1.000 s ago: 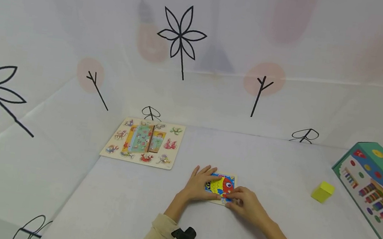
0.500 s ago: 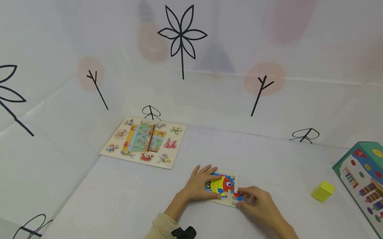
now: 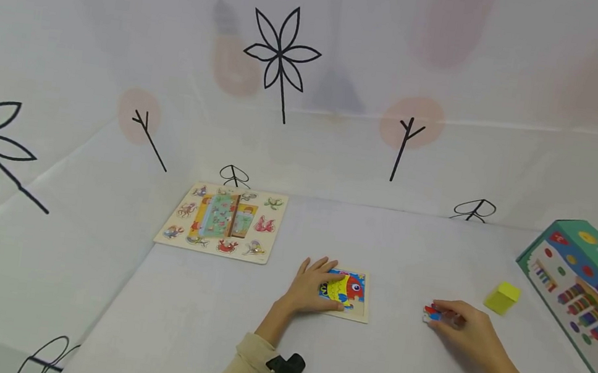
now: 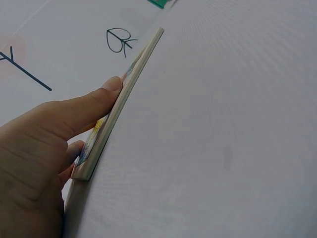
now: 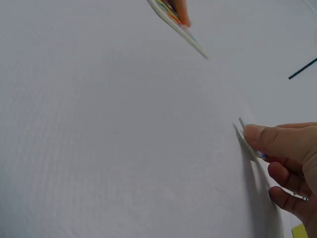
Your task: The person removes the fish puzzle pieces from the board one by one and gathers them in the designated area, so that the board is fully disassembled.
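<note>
A small wooden fish puzzle (image 3: 361, 313), with a yellow body and red head on blue, lies flat on the white table. My left hand (image 3: 311, 289) rests over its left part, fingers spread and thumb on the near side; the left wrist view shows the thumb pressing the puzzle (image 4: 119, 101) from above. At its lower right corner the bare pale backing shows. Off to the right, my right hand (image 3: 470, 333) pinches a red, blue and white puzzle piece (image 3: 432, 313) between thumb and fingers. Seen from the right wrist, the thin piece (image 5: 241, 121) is held close over the table.
A larger peg puzzle board (image 3: 271, 248) with sea animals lies at the back left, partly covered by flat picture pieces (image 3: 222, 217). Beyond my right hand sits a yellow block (image 3: 502, 298). A green toy box (image 3: 586, 309) stands at the right edge.
My right hand has lifted the piece out of the puzzle's lower right corner and carried it to the right. My left hand has stayed in place on the puzzle.
</note>
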